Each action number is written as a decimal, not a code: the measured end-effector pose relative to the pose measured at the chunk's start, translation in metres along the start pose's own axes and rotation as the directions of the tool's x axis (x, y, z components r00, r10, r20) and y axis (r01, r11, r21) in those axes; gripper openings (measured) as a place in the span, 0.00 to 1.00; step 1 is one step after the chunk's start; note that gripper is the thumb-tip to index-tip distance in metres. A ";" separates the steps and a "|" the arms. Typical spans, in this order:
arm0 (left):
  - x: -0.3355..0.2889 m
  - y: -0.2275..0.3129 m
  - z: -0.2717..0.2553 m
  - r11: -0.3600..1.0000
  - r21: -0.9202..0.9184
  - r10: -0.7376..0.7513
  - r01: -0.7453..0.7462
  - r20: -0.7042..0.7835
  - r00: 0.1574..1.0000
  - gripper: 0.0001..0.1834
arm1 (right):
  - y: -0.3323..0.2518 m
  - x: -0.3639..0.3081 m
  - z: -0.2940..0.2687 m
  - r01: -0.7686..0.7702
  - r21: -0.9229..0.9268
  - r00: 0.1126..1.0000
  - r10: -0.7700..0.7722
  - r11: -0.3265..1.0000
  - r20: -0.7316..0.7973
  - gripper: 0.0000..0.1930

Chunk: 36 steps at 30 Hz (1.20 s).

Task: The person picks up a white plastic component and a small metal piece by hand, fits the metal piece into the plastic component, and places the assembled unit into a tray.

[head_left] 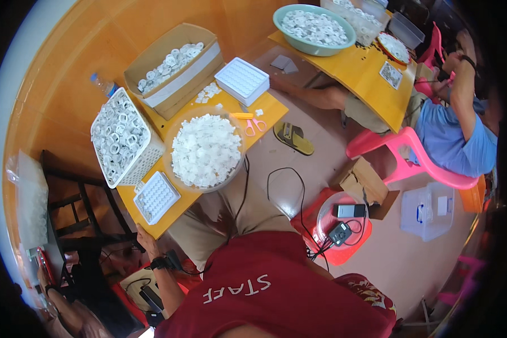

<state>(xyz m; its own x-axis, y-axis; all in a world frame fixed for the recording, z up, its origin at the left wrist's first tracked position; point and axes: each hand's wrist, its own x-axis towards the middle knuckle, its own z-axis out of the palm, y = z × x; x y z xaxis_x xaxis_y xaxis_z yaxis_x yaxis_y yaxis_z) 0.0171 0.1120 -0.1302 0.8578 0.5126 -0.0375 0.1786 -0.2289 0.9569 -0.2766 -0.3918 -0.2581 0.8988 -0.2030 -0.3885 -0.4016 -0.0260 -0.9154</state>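
Note:
My left hand (147,241), with a black band at the wrist, is at the near left corner of the yellow table (162,224). Its fingers look stretched out and touch the edge; some are hidden. Nearest to it on the tabletop is a small white tray (157,197) with rows of pockets and a few small pieces in it. Behind that stands a white perforated basket (143,159) heaped with white and grey ring-shaped parts. A round clear bowl (231,179) full of small white plastic parts sits in front of my lap. My right hand is out of view.
A cardboard box (180,84) of white rings, stacked white trays (243,79) and pink-handled scissors (254,127) are farther back. Cables with a black adapter (340,232) lie on a red stool (352,248) to my right. Another person (453,132) sits at the second table.

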 end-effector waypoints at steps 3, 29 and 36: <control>-0.012 0.016 0.004 0.996 -0.010 -0.087 0.087 -0.006 0.996 0.27 | -0.010 0.025 -0.004 0.007 -0.004 0.996 -0.006 1.000 0.087 0.14; -0.013 0.010 0.024 0.984 0.175 -0.002 0.037 -0.193 0.981 0.22 | -0.092 0.146 -0.006 0.119 -0.169 0.734 0.027 0.978 0.678 0.15; -0.020 0.024 0.020 0.966 0.250 0.142 -0.069 -0.286 0.948 0.18 | -0.173 0.149 0.011 0.080 -0.420 0.806 0.189 0.904 0.561 0.15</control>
<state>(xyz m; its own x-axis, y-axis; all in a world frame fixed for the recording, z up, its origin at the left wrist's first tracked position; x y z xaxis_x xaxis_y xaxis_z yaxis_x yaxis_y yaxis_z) 0.0137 0.0799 -0.1118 0.7007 0.6898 0.1822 0.2337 -0.4632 0.8549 -0.0710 -0.4070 -0.1589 0.7473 0.3801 -0.5450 -0.3650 -0.4504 -0.8148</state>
